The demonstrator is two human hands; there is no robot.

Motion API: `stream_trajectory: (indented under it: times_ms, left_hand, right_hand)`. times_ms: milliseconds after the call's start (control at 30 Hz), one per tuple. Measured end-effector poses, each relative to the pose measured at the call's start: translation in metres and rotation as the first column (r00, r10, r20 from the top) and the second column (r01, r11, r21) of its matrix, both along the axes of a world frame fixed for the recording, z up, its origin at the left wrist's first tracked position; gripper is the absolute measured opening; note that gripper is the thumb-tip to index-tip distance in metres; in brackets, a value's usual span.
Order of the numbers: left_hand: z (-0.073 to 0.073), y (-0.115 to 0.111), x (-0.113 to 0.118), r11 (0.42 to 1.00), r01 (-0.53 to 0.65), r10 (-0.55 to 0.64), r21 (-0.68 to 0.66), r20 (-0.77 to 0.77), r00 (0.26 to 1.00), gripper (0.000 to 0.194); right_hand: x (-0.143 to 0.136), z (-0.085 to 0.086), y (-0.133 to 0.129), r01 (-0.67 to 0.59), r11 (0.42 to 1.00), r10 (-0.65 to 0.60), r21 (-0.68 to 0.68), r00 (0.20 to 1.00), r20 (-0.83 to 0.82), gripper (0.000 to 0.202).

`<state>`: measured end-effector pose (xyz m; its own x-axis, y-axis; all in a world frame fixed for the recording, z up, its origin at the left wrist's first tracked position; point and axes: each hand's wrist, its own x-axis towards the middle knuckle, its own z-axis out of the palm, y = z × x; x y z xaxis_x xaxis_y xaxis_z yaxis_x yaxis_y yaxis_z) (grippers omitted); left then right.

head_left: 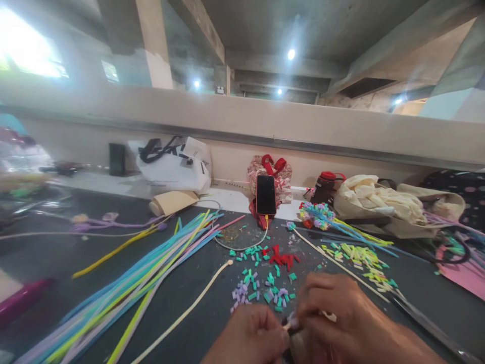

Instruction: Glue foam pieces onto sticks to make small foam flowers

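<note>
My left hand (252, 333) is closed in a pinch at the bottom middle, its fingertips close to those of my right hand (337, 311). My right hand is closed too, with the fingers curled. Between the fingertips shows a small pale lilac and cream piece (291, 321), partly hidden and too blurred to name. Just beyond the hands lie loose teal and lilac short pieces (271, 293) and red ones (282, 259). A cream chenille stem (189, 308) with a knobbed end lies left of them. Another cream stem (337, 263), topped by a small teal-lilac cluster, lies to the right.
Long coloured chenille stems (140, 288) spread over the dark table at left. A phone (266, 194) on a cable leans on a patterned bag. Yellow-green pieces (358, 255), a flower-like bunch (318, 216) and scissors-like metal blades (428, 323) lie at right. Bags line the wall.
</note>
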<state>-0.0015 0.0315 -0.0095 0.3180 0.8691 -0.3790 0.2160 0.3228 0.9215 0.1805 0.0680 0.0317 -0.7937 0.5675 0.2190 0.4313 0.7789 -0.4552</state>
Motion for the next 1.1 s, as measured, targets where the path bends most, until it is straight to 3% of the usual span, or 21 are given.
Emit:
stream_trajectory:
  times_ms: [500,733,933,1100]
  left_hand:
    - [0.000,-0.001,0.002,0.998,0.005,0.001,0.067,-0.090,0.996,0.009]
    - [0.001,-0.001,0.001,0.999,-0.009,0.010,0.034,-0.026,1.000,0.014]
    - [-0.002,0.001,0.000,0.998,-0.023,0.028,-0.050,0.100,0.995,0.020]
    - [0.000,-0.001,-0.003,0.994,-0.071,0.088,-0.088,0.211,0.973,0.026]
  right_hand:
    - [-0.002,-0.004,0.001,-0.069,0.981,0.044,0.179,0.989,0.139,0.023]
    - [-0.001,-0.003,0.001,-0.078,0.982,0.050,0.174,0.985,0.163,0.021]
    - [0.002,-0.003,0.003,-0.033,0.991,0.018,0.131,0.993,0.115,0.023]
    - [0.007,0.007,0.003,-0.019,0.995,0.018,0.101,1.000,0.007,0.022]
